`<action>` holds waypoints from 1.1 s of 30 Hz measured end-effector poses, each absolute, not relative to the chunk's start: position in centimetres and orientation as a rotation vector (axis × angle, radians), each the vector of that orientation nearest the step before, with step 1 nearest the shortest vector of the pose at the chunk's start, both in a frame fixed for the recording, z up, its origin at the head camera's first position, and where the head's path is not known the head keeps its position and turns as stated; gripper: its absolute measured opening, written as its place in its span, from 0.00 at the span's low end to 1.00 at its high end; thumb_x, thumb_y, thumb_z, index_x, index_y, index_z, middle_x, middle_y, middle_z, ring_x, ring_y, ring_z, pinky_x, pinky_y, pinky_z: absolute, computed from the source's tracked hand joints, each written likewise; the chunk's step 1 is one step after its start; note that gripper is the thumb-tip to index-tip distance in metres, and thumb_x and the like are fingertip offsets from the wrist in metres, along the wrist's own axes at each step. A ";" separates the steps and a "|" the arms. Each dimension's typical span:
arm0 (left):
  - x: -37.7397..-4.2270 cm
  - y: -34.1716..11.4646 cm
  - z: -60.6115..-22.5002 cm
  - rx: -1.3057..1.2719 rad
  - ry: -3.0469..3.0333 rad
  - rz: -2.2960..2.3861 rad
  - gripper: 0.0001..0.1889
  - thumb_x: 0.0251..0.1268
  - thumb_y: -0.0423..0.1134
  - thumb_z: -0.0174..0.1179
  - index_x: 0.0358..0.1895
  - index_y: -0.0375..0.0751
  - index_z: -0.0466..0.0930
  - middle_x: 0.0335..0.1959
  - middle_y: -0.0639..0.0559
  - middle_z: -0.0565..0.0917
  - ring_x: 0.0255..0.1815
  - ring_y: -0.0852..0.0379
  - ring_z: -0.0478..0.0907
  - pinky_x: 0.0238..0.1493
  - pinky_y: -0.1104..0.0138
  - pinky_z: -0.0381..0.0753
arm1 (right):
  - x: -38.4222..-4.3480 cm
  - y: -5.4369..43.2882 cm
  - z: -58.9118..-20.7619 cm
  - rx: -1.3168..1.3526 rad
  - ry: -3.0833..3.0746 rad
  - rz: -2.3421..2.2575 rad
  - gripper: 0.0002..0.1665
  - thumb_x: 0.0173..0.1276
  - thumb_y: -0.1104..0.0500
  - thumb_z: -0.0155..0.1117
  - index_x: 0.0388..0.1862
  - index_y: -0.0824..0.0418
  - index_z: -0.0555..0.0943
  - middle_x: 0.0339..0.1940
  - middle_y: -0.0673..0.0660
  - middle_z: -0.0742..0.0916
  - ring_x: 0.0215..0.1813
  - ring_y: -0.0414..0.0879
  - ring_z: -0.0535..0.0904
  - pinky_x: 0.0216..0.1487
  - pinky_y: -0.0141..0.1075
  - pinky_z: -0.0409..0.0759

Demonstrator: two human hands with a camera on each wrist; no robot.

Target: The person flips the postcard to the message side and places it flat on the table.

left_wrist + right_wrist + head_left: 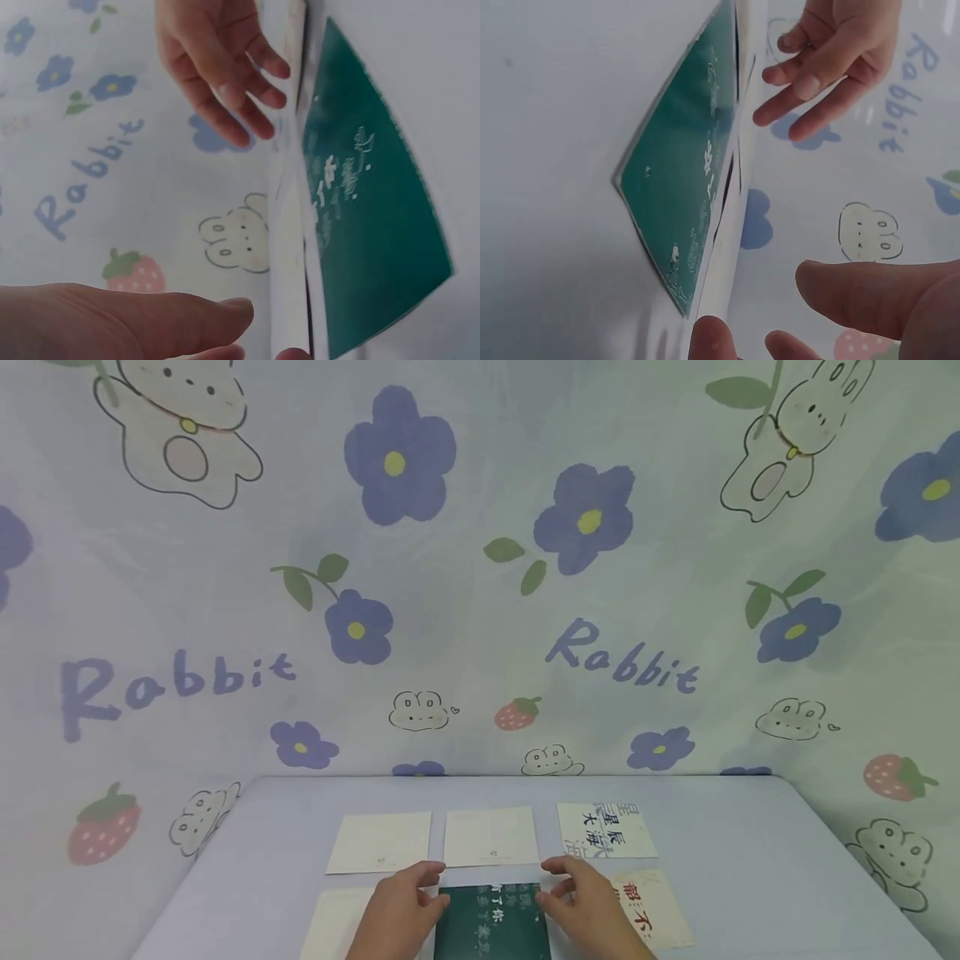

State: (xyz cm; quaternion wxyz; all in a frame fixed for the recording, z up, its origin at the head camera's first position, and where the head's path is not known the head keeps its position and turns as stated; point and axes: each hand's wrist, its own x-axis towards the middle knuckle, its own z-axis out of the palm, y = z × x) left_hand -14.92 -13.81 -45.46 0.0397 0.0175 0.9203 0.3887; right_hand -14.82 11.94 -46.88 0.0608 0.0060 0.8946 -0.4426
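Observation:
A dark green card [492,922] with white handwritten-style characters lies on the table in front of me, its near edge cut off in the head view. My left hand [400,908] is at its left side and my right hand [588,906] at its right. Both hands hold nothing, with fingers apart and loosely bent. In the left wrist view, the right hand's fingers [231,94] appear clear of the green card [367,202]. The left hand's fingers [832,71] likewise appear apart from it in the right wrist view.
Two cream cards [381,842] [491,837] lie behind the hands. A card with dark blue characters [609,829] is at the back right. Nearer lie a cream card [336,922] on the left and one with red characters [656,910], partly behind my right hand. A patterned cloth [480,610] hangs behind the table.

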 end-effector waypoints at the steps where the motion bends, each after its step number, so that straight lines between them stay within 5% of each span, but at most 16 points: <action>1: -14.8 -13.8 -45.6 0.075 2.835 1.175 0.21 0.58 0.36 0.71 0.56 0.37 0.82 0.46 0.44 0.87 0.32 0.59 0.78 0.35 0.59 0.82 | -14.7 11.9 -46.9 0.030 2.704 -1.329 0.26 0.63 0.53 0.73 0.58 0.61 0.80 0.48 0.54 0.84 0.39 0.44 0.78 0.39 0.41 0.82; 7: -14.2 -13.9 -46.5 0.134 2.888 1.065 0.22 0.58 0.39 0.72 0.55 0.36 0.82 0.43 0.45 0.87 0.23 0.63 0.70 0.27 0.67 0.72 | -14.2 12.0 -47.2 -0.001 2.673 -1.293 0.26 0.63 0.54 0.73 0.57 0.64 0.80 0.38 0.51 0.83 0.36 0.45 0.76 0.34 0.39 0.78; 15: -13.5 -13.9 -46.9 0.101 2.836 1.017 0.23 0.57 0.39 0.73 0.55 0.36 0.82 0.43 0.44 0.86 0.23 0.59 0.70 0.26 0.66 0.71 | -13.5 12.3 -47.4 -0.120 2.659 -1.272 0.27 0.65 0.54 0.73 0.58 0.67 0.79 0.32 0.49 0.80 0.31 0.44 0.74 0.30 0.36 0.73; 26: -13.2 -14.1 -47.1 0.208 2.802 1.012 0.23 0.58 0.41 0.71 0.55 0.33 0.82 0.19 0.58 0.75 0.20 0.61 0.70 0.26 0.65 0.73 | -13.1 12.0 -47.1 -0.111 2.594 -1.273 0.27 0.65 0.54 0.72 0.58 0.66 0.79 0.35 0.50 0.81 0.33 0.45 0.75 0.33 0.39 0.76; 33: -13.1 -13.9 -47.2 0.211 2.776 1.062 0.23 0.58 0.40 0.71 0.55 0.32 0.82 0.21 0.58 0.76 0.21 0.61 0.70 0.26 0.67 0.72 | -13.2 12.2 -47.5 -0.157 2.558 -1.340 0.25 0.65 0.55 0.72 0.57 0.66 0.79 0.39 0.51 0.82 0.35 0.46 0.76 0.35 0.41 0.77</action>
